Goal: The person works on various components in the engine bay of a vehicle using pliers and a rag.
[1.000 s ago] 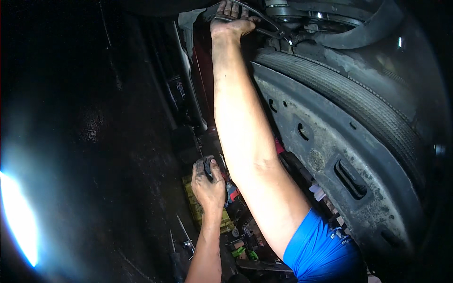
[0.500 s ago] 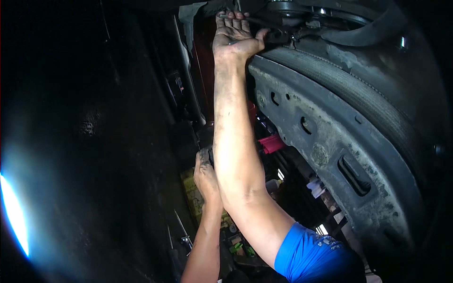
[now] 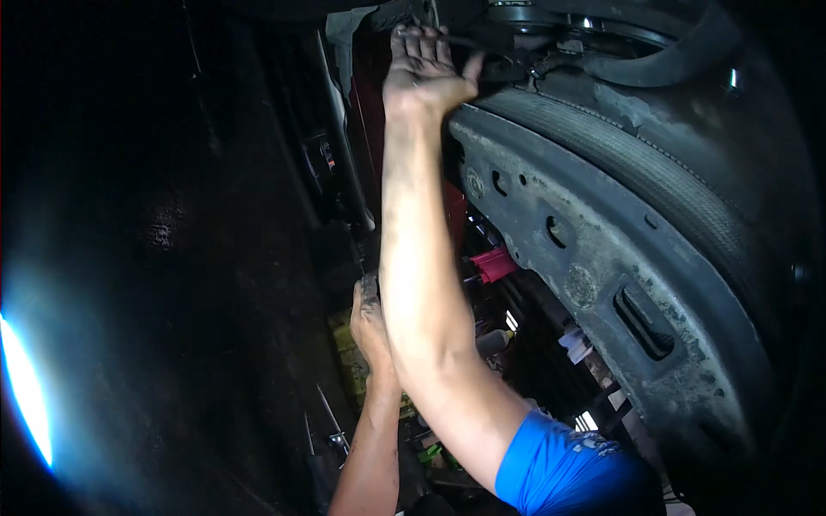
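My right hand (image 3: 426,73) reaches up to the top of the view, its palm turned toward me and marked with dark grime. Its fingers are stretched out and its thumb stands apart to the right. A thin dark bar (image 3: 469,41) runs from the fingertips toward the engine parts on the right; I cannot tell its kind. Lower down, my left hand (image 3: 370,322) is closed, with dirty fingers bent. My right forearm covers part of it, so what it holds, if anything, is hidden.
A grey metal panel (image 3: 594,267) with slots curves down the right side, beside a ribbed dark hose or seal (image 3: 619,142). A ring-shaped pulley (image 3: 520,12) sits at the top. Below lie a pink-red object (image 3: 493,265) and a white bottle (image 3: 493,342). Dark surface fills the left.
My right hand and forearm have shifted slightly to the left, and the fingers have dropped a little. My left hand has hardly moved.
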